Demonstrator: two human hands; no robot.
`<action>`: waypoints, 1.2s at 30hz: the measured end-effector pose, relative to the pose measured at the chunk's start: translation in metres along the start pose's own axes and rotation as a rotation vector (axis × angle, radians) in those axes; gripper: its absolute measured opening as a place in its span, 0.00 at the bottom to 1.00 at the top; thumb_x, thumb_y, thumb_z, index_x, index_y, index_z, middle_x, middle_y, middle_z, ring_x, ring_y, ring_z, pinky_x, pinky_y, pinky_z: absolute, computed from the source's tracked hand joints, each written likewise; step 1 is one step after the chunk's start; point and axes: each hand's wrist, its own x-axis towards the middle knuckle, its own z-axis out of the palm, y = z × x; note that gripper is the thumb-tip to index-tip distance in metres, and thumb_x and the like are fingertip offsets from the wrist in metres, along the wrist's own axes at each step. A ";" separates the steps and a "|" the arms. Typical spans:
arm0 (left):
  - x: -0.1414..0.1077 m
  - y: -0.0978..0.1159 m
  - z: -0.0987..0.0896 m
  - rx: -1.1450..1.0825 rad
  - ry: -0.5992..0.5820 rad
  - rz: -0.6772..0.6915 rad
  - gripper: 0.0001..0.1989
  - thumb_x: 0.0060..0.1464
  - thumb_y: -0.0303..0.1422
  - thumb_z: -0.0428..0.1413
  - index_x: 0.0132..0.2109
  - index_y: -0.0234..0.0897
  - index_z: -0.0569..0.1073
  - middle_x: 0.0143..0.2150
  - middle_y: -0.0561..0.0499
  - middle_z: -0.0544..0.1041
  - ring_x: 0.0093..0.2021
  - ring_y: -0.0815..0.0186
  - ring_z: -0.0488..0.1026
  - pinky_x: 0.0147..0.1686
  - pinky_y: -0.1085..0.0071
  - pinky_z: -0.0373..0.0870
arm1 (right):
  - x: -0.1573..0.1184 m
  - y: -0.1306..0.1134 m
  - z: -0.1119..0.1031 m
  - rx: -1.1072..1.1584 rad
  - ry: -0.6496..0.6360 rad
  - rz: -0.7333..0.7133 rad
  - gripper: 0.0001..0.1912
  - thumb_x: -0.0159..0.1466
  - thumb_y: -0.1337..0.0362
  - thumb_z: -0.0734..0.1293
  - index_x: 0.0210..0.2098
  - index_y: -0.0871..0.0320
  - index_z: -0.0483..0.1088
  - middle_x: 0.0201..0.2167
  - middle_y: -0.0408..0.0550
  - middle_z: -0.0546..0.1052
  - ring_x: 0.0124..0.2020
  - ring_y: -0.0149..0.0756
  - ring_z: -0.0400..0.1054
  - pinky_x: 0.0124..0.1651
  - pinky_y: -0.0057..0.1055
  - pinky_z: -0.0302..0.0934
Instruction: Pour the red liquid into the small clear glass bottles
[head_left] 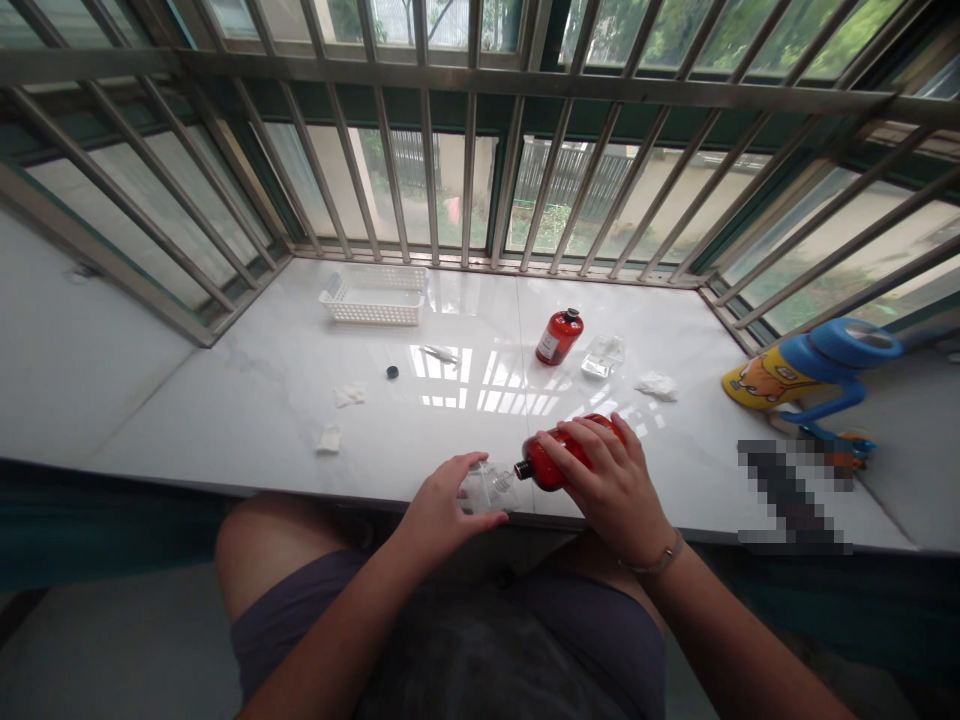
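Near the front edge of the white counter, my left hand is wrapped round a small clear bottle whose neck points right. My right hand grips a red bottle from above, tilted on its side with its black neck toward the clear bottle's mouth. The two openings are close together; whether they touch, and whether liquid is flowing, I cannot tell. A second red bottle with a dark top and white label stands farther back. A small black cap lies to the left.
A white perforated basket sits by the barred window. Crumpled white tissues and a clear plastic tray lie on the counter. At the right stand a blue and yellow flask and a blurred-out dark item.
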 end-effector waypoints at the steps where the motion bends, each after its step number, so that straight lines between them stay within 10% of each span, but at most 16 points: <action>1: 0.000 0.000 0.000 -0.003 0.000 -0.002 0.38 0.48 0.40 0.76 0.65 0.47 0.75 0.65 0.44 0.78 0.64 0.48 0.77 0.54 0.55 0.85 | 0.000 0.000 0.000 -0.001 0.001 0.000 0.28 0.71 0.74 0.68 0.67 0.49 0.71 0.61 0.54 0.78 0.65 0.52 0.70 0.77 0.61 0.49; 36: -0.001 -0.001 -0.001 0.010 -0.013 -0.033 0.38 0.49 0.40 0.75 0.66 0.47 0.74 0.65 0.46 0.78 0.65 0.48 0.76 0.55 0.56 0.83 | 0.001 0.002 -0.002 -0.017 -0.014 -0.024 0.29 0.71 0.76 0.67 0.68 0.49 0.71 0.61 0.55 0.78 0.65 0.51 0.69 0.78 0.62 0.47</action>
